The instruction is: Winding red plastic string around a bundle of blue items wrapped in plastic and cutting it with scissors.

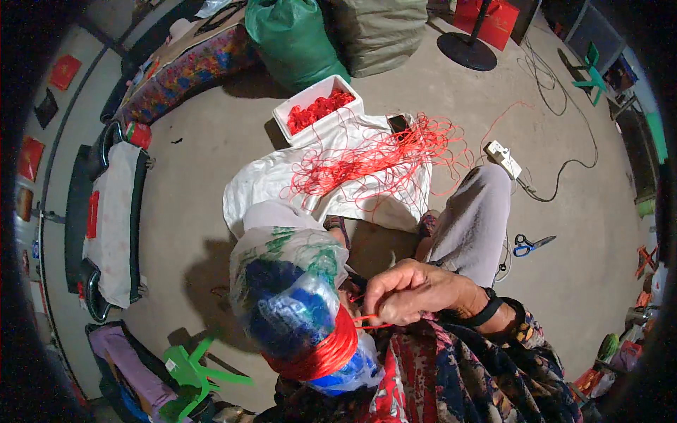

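My right hand is closed in a pinch on red cord, and short strands run from its fingertips to a wound band of red cord. That band circles a bulky bundle of clear, blue and green-printed plastic, which covers my left leg around the knee and thigh. A small patch of skin shows between the bundle and my right hand; it may be part of my left hand, but its fingers are hidden. Ahead of my knees, a loose tangle of red cord lies on a white cloth sheet.
A white box of red pieces stands beyond the sheet, near a green sack. A dark phone lies by the tangle. At right are a power strip with a cable and blue-handled scissors. A green stool is at lower left.
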A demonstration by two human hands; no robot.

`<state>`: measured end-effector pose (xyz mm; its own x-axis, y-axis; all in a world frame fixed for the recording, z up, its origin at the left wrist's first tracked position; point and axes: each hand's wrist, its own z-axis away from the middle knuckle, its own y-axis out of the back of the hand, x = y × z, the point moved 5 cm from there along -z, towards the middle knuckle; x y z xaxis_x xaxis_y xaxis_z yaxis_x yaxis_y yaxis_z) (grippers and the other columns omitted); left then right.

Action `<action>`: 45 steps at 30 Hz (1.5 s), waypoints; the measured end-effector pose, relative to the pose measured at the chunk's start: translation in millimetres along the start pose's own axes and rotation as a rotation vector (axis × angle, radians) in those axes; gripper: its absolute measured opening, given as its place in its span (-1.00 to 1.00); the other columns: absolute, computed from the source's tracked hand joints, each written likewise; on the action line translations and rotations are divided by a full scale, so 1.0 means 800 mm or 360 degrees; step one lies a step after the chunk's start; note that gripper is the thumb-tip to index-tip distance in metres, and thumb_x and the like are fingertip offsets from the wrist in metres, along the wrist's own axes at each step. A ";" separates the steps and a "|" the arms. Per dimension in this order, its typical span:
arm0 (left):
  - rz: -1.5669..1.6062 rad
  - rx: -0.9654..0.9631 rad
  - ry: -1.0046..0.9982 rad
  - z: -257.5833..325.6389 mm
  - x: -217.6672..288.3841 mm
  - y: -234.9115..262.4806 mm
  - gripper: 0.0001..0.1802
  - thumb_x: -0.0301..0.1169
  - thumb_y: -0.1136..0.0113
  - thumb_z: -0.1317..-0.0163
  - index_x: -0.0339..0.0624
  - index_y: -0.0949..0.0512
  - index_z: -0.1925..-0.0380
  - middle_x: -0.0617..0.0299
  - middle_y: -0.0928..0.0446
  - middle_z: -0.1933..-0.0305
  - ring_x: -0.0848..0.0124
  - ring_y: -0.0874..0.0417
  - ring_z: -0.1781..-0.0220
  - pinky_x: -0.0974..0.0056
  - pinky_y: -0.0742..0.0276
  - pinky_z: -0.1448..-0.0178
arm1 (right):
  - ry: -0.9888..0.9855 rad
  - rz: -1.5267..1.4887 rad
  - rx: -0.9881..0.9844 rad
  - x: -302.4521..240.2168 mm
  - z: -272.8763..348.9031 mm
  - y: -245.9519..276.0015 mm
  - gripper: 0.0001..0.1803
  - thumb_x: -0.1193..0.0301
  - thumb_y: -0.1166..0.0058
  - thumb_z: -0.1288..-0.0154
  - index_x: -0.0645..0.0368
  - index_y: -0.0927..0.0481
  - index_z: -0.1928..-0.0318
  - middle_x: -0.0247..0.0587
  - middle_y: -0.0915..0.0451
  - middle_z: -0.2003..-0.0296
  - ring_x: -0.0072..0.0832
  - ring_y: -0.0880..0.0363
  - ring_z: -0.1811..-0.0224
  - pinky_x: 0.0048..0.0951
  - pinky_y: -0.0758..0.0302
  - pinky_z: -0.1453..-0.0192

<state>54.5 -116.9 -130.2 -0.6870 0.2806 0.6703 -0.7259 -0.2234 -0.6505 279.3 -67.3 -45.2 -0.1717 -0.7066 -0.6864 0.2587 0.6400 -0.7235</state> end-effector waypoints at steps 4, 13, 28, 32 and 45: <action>0.0001 -0.0002 0.0001 0.005 -0.001 -0.003 -0.22 -0.37 -0.46 0.24 -0.15 -0.41 -0.11 0.16 -0.56 0.01 0.30 -0.59 -0.01 0.17 -0.50 -0.15 | 0.0237 0.0053 -0.0110 -0.007 0.006 -0.012 -0.75 0.37 -0.06 -0.38 0.28 -0.55 0.05 -0.43 -0.49 0.50 -0.80 -0.22 0.63 -0.67 -0.13 0.60; 0.0008 -0.0042 0.0077 -0.003 -0.019 -0.010 -0.20 -0.37 -0.47 0.25 -0.15 -0.40 -0.12 0.16 -0.55 0.01 0.31 -0.58 -0.01 0.17 -0.50 -0.14 | 0.0429 -0.0391 0.0420 0.019 0.025 0.039 -0.80 0.31 0.01 -0.41 0.18 -0.45 0.13 -0.23 -0.53 0.47 -0.69 -0.37 0.63 -0.65 -0.25 0.65; 0.0032 -0.0069 0.0087 -0.012 -0.015 -0.008 -0.18 -0.37 -0.49 0.27 -0.13 -0.39 -0.13 0.16 -0.55 0.00 0.31 -0.57 -0.02 0.17 -0.49 -0.14 | -0.0135 -0.0509 0.0631 0.079 -0.014 0.051 -0.82 0.33 -0.02 -0.37 0.12 -0.46 0.09 -0.33 -0.60 0.38 -0.66 -0.49 0.53 -0.66 -0.33 0.61; -0.0001 -0.0073 0.0106 0.000 -0.011 -0.010 -0.17 -0.37 -0.50 0.27 -0.13 -0.39 -0.13 0.16 -0.55 0.00 0.31 -0.57 -0.02 0.17 -0.49 -0.14 | 0.0227 0.1088 0.0895 0.051 -0.003 0.115 -0.60 0.35 -0.06 -0.34 0.18 -0.40 -0.15 -0.30 -0.60 0.15 -0.59 -0.54 0.17 -0.53 -0.54 0.12; -0.0218 -0.0604 0.0448 -0.004 -0.028 -0.083 -0.15 -0.37 -0.51 0.29 -0.12 -0.38 -0.14 0.16 -0.54 -0.01 0.31 -0.56 -0.03 0.17 -0.49 -0.14 | 0.0341 0.0945 0.0863 0.008 -0.023 0.088 -0.47 0.41 -0.18 -0.24 0.20 -0.35 -0.20 -0.26 -0.51 -0.04 -0.51 -0.45 -0.09 -0.40 -0.40 -0.21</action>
<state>118.3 -105.0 -102.9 -0.5124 0.5367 0.6703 -0.7099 0.1745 -0.6824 278.7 -20.9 -101.6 -0.0252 -0.1895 -0.9816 0.7761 0.6152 -0.1387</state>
